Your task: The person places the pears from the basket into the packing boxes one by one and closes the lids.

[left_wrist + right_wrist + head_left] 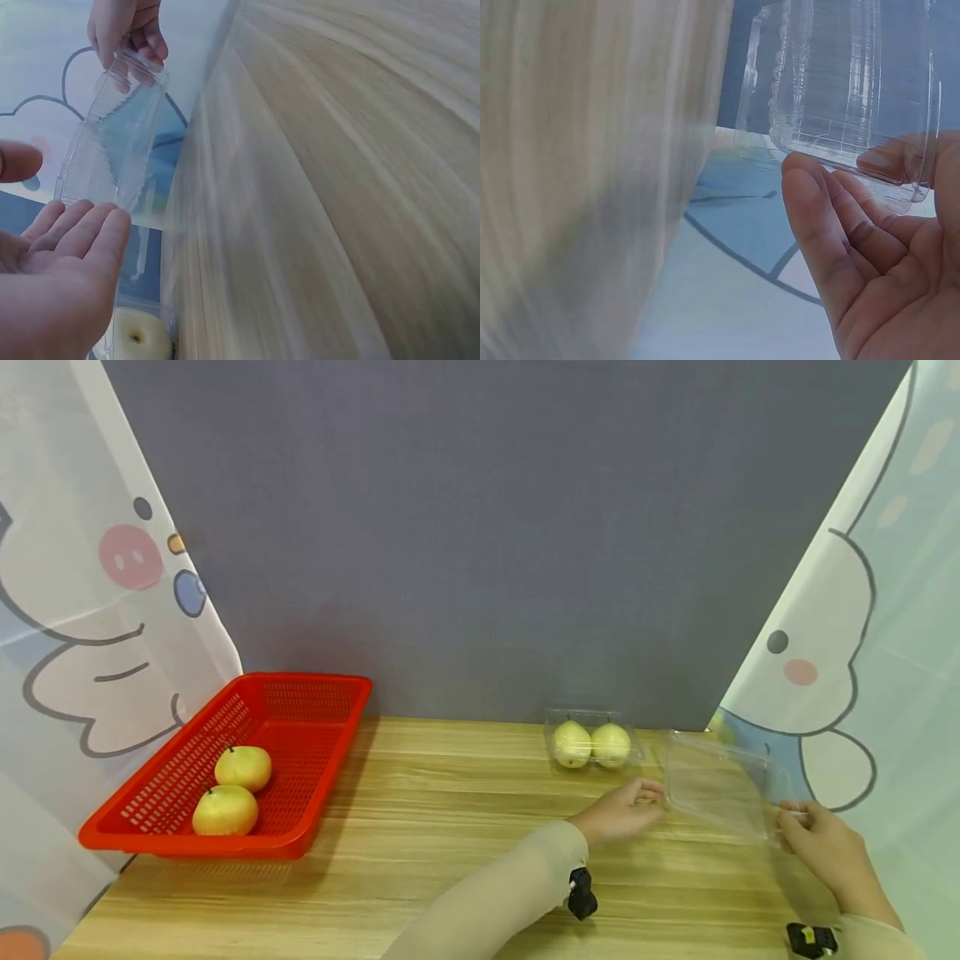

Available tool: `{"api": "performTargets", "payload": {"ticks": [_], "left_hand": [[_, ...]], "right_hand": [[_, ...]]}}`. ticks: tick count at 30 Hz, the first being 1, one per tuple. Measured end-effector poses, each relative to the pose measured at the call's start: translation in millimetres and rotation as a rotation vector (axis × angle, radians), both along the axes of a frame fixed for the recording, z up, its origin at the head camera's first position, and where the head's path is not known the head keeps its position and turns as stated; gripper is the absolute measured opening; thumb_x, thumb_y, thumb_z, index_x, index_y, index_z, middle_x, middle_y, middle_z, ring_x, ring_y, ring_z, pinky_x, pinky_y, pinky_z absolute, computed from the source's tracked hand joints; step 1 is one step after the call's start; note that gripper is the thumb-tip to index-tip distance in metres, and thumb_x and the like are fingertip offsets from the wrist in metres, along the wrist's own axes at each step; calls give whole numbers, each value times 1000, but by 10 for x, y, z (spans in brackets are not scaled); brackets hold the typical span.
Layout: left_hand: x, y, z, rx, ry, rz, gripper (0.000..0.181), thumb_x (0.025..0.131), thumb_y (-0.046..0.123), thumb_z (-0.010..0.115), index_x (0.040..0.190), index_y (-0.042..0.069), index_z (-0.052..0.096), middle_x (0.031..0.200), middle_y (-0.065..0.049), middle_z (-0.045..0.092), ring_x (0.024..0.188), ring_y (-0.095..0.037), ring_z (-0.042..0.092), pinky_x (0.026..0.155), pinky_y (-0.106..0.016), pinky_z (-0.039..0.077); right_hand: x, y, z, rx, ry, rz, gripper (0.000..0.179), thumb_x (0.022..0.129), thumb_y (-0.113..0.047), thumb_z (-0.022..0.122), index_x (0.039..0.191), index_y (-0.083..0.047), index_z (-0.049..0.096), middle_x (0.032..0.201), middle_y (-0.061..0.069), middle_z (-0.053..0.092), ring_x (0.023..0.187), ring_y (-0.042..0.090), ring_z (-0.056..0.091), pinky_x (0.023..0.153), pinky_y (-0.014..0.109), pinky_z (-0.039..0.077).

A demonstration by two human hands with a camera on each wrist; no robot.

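Over the right side of a wooden table (435,793), the right hand (825,856) pinches an end of a clear plastic box (716,785), holding it up. At the opposite end is the left hand (618,812), gripping nothing; whether its fingertips touch the plastic cannot be told. Just behind that hand, a clear container (551,724) with 2 pears (572,745) stands near the grey backdrop (480,543). Only the head view shows the red basket (247,845), far left, holding 2 yellow fruits (243,768). The left wrist view reveals the left fingers straight, thumb apart; the right wrist view, the right thumb (892,159) through the plastic.
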State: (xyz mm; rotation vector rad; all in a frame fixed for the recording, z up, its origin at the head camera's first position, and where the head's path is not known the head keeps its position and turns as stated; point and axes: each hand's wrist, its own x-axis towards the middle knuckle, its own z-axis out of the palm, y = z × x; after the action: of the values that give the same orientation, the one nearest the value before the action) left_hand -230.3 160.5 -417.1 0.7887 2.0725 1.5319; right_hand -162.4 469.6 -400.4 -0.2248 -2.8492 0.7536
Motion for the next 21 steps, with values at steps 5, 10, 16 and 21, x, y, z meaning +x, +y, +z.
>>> {"api": "performTargets", "payload": {"ticks": [5, 10, 16, 21], "left_hand": [[-25, 12, 17, 138, -19, 108, 30, 100, 32, 54, 130, 28, 58, 121, 17, 59, 108, -6, 57, 85, -31, 52], [-62, 24, 4, 228, -40, 178, 28, 100, 31, 58, 128, 26, 61, 112, 16, 61, 102, -6, 60, 85, -33, 54], [-106, 18, -9, 275, -41, 176, 31, 101, 32, 61, 131, 23, 62, 111, 15, 59, 99, -3, 58, 87, -36, 55], [-102, -9, -6, 284, -21, 186, 30, 101, 31, 61, 130, 22, 62, 110, 16, 57, 100, -3, 55, 83, -31, 53]], "right_hand": [[-4, -76, 50, -3, 32, -3, 51, 105, -30, 39, 130, 13, 51, 92, 14, 74, 68, 9, 65, 71, 52, 54], [14, -167, 103, -17, 59, 3, 50, 105, -29, 40, 131, 12, 52, 94, 15, 74, 66, 6, 66, 64, 42, 54], [27, -240, 151, 6, 102, 1, 47, 104, -27, 42, 130, 10, 53, 91, 14, 74, 65, 7, 65, 61, 40, 53], [27, -292, 187, 9, 125, 6, 45, 104, -26, 43, 129, 10, 54, 93, 17, 74, 65, 6, 64, 59, 36, 52]]}}
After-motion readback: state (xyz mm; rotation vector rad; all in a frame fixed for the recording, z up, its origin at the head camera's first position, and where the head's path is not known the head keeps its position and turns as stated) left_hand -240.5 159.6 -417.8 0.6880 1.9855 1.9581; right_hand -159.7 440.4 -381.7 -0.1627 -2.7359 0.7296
